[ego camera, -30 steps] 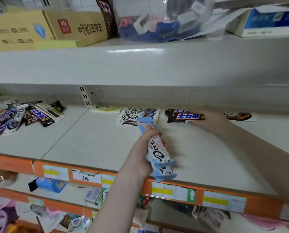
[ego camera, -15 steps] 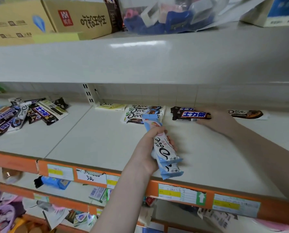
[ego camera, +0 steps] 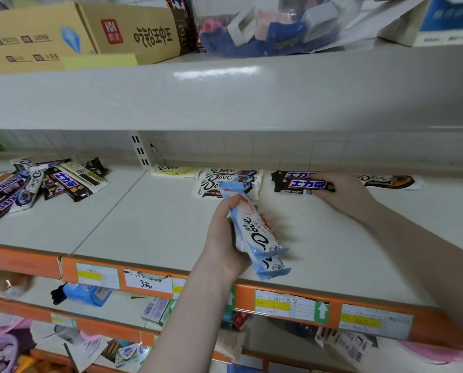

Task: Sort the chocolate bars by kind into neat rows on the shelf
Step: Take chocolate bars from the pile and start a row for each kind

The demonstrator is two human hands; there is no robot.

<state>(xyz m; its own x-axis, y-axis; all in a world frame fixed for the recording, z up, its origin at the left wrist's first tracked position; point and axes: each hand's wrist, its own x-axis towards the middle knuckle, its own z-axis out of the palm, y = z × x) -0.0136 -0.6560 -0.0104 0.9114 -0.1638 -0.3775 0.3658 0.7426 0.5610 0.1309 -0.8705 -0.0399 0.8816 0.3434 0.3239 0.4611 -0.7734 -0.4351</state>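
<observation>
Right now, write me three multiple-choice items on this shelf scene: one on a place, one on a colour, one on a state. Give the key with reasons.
1. Where does the unsorted pile of bars lie?
A. left part of the shelf
B. top shelf
C. floor

2. What colour is the shelf's front strip?
A. green
B. orange
C. black

3. What is the left hand doing?
A. resting flat
B. pointing
C. gripping pale blue Dove bars

Key: 1 A, the heap sits left of the shelf seam. 2 B, the strip behind the price tags is orange. 3 C, fingers curl round the wrappers, while the right hand holds a dark Snickers bar.
</observation>
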